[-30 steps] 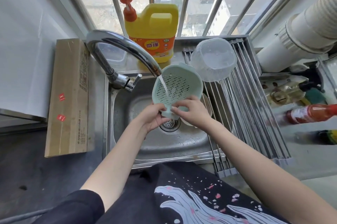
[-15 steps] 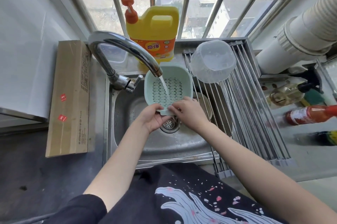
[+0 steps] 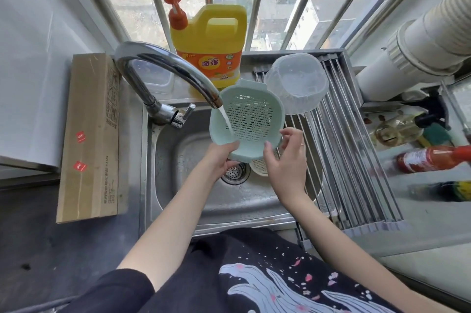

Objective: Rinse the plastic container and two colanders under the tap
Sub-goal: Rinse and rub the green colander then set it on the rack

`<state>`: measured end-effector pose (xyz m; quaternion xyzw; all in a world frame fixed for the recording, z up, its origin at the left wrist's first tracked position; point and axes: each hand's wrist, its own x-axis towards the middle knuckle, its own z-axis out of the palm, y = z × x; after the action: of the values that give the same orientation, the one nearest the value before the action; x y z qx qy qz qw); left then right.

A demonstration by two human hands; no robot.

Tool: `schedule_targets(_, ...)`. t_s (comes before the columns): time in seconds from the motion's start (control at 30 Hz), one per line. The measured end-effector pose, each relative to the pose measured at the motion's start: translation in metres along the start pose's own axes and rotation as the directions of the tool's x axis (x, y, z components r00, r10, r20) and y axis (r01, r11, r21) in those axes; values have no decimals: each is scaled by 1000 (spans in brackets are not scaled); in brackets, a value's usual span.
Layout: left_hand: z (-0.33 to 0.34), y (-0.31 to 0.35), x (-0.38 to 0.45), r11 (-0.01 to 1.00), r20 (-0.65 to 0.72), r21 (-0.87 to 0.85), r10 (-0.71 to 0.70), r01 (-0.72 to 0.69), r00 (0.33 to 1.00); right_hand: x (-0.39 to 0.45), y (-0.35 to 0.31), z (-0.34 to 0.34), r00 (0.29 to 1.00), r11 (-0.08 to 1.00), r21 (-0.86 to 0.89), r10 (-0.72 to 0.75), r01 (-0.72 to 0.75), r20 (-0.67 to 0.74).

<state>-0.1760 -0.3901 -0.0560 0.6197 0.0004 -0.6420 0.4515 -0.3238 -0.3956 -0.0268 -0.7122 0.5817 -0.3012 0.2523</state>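
One green colander [image 3: 248, 118] is held tilted over the sink [image 3: 178, 154], its slotted inside facing the camera. Water falls from the tap [image 3: 173, 70] onto its inner left wall. The left hand [image 3: 220, 159] grips the lower left rim, fingers curled under the edge. The right hand [image 3: 285, 159] is at the lower right rim with fingers spread and loosely bent; a fingertip or two touch the edge, but the hand does not close on it.

A second colander [image 3: 260, 166], pale, lies in the sink basin just right of the drain strainer [image 3: 234, 172]; only a part shows below the green one and behind the right hand.

One clear plastic container [image 3: 297, 83] sits upside down on the roll-up drying rack [image 3: 356, 159], at the rack's far left end, just beside the green colander's upper right rim. Contact between them cannot be told.

Count of other items: one yellow detergent jug [image 3: 209, 39] with an orange pump, standing behind the tap at the window; one long cardboard box [image 3: 89, 134] flat on the tabletop [image 3: 38, 236] left of the sink, bearing two red stickers; three bottles on the right, of which one red bottle [image 3: 433, 157] lies on its side.
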Motion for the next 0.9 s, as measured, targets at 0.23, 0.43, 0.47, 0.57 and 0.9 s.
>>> schedule_targets(0.23, 19, -2, 5, 987, 32, -159, -31, 36, 999, -1, -5, 6, 911, 889, -201, -411, 410, 42)
schedule_targets(0.43, 17, 4, 1, 956, 138, -284, -36, 74, 990, 6, -17, 13, 899, 802, -422, -430, 422, 82)
schedule_targets(0.47, 16, 4, 1, 955, 162, -287, -28, 74, 986, 9, -23, 14, 906, 768, -496, -410, 405, 105)
schedule_targets(0.57, 13, 11, -10, 929, 251, -353, -21, 112, 968, 17, -40, 22, 944, 717, -618, -294, 323, 151)
schedule_targets(0.9, -25, 13, -20, 943, 164, 302, -195, 139, 967, 35, -24, 7, 641, 450, -459, -580, 766, 502)
